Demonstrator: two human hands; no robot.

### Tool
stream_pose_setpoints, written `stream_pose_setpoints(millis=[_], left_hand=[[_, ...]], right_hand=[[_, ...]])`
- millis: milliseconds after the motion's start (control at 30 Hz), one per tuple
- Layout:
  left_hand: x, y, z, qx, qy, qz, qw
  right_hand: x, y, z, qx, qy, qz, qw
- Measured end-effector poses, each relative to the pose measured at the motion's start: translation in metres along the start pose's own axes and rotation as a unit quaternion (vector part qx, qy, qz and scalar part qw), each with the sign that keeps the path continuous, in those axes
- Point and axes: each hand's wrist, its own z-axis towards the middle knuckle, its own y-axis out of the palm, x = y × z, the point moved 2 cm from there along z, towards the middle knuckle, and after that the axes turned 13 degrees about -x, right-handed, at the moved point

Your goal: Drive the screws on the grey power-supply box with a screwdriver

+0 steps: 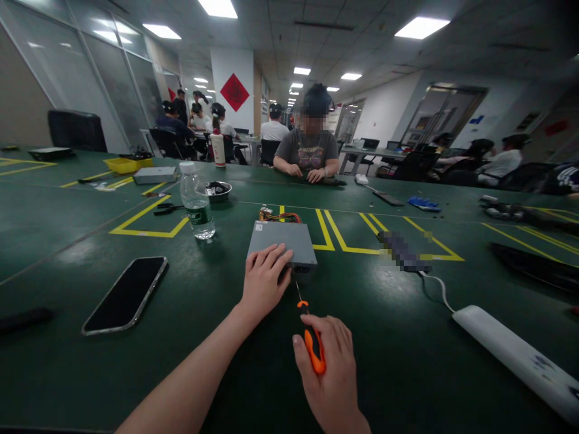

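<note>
A grey metal computer power supply [284, 235] lies on the green table, a bundle of coloured wires [283, 217] coming out at its far side. My left hand [266, 278] grips its near left corner, fingers over the top and thumb by the front face. In my right hand [332, 355] is a screwdriver [315, 349] with an orange and black handle, held between thumb and fingers. Its thin shaft points away from me, up to the near face of the power supply. Whether the tip sits in a screw is too small to tell.
Left of the power supply stand a water bottle [198, 208] and a metal bowl [218, 191]. A phone [126, 295] lies nearer left. At right are a white power strip [515, 355] with its cord and a pixelated dark object [402, 252]. Across the table sits a person [310, 150].
</note>
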Motion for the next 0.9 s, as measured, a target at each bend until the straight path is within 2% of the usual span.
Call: stream_pose_setpoints(millis=[100, 267, 333, 567, 767, 900], left_hand=[[0.0000, 0.0004, -0.0001, -0.003, -0.001, -0.001, 1.000], [-0.0003, -0.0001, -0.0008, 0.001, 0.001, -0.004, 1.000], [-0.0003, -0.0004, -0.0010, 0.002, 0.000, -0.005, 1.000], [0.0004, -0.0019, -0.0004, -0.004, -0.002, -0.007, 1.000], [0.0011, -0.0031, -0.0002, 0.001, 0.002, -0.005, 1.000], [0.0015, -0.0021, -0.0003, -0.003, -0.004, -0.004, 1.000]], right_hand=[[0.0022, 0.0007, -0.0009, 0.005, 0.041, 0.031, 0.999], [0.0004, 0.0012, -0.0010, 0.023, -0.023, -0.014, 0.999], [0.0001, -0.0003, -0.0007, 0.020, -0.029, -0.023, 0.999], [0.0041, -0.0006, -0.0018, 0.002, 0.048, 0.016, 0.999], [0.0005, -0.0008, 0.0005, 0.005, -0.018, -0.020, 1.000], [0.0029, -0.0002, -0.0008, -0.006, 0.037, 0.008, 0.999]])
